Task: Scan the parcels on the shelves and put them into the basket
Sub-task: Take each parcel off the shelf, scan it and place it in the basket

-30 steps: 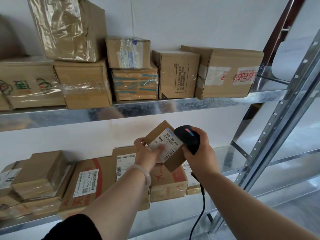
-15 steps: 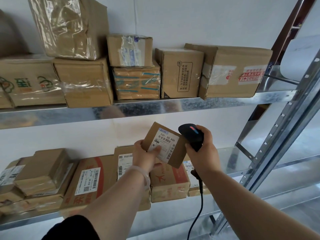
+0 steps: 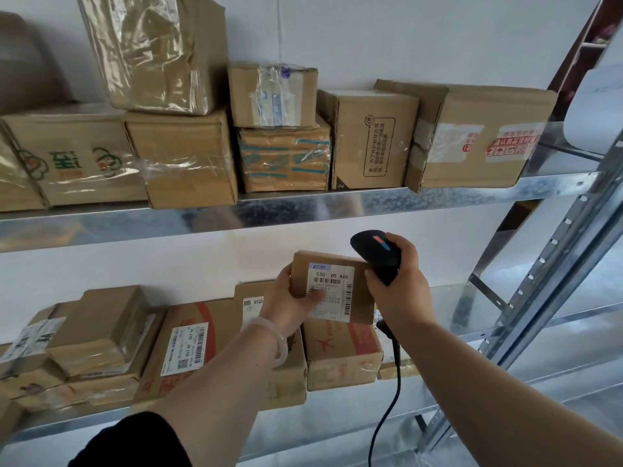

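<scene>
My left hand [image 3: 289, 303] grips a small brown parcel [image 3: 333, 287] by its left edge, thumb lying across the white barcode label that faces me. My right hand [image 3: 401, 288] holds a black corded scanner [image 3: 377, 252] just right of the parcel, its head above the parcel's top right corner. Both are in front of the lower shelf [image 3: 472, 298]. No basket is in view.
Several cardboard parcels lie on the lower shelf, among them a red-printed box [image 3: 342, 353] right under my hands. The upper shelf [image 3: 303, 210] carries several larger boxes. A perforated steel upright [image 3: 553, 264] slants up on the right. The scanner cable [image 3: 387, 409] hangs below.
The small parcel has turned from tilted to nearly square with its label facing me. The scanner has shifted slightly right and up beside it.
</scene>
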### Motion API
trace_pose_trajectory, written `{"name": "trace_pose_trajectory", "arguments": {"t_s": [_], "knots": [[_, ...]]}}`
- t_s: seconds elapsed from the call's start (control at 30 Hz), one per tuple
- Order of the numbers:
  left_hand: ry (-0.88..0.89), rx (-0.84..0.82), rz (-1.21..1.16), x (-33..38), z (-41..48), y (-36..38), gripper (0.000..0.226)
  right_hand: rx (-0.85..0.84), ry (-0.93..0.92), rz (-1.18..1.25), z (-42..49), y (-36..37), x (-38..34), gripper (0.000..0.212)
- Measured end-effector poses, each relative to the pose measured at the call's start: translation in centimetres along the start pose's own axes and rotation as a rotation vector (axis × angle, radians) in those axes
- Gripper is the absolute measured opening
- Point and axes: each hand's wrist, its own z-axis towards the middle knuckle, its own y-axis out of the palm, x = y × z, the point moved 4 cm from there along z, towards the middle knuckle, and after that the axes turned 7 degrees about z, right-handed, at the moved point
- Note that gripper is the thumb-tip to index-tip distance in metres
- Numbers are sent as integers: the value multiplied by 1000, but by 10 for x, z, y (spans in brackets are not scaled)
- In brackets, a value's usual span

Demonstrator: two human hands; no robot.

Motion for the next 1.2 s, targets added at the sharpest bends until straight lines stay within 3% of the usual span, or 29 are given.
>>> {"name": "trace_pose_trajectory", "arguments": {"t_s": [0.3,0.43,0.73,1.07,1.2], "knots": [[-2,25,45,-10,-7,-22,51,-28,-37,-37,-10,12,-11,59],[-89,139,-102,-12,-17,-32,51,-37,-98,10,-14,15,-20,55],[-195,327,-203,-30,-47,-36,24,-320,-283,-44,-45,22,-35,51],[-260,572,-199,-35,-86,-37,25,-357,-377,25,-76,15,-44,53],[-262,615,-181,-31,-96,-35,36,-400,-392,56,-84,13,-44,53]]}}
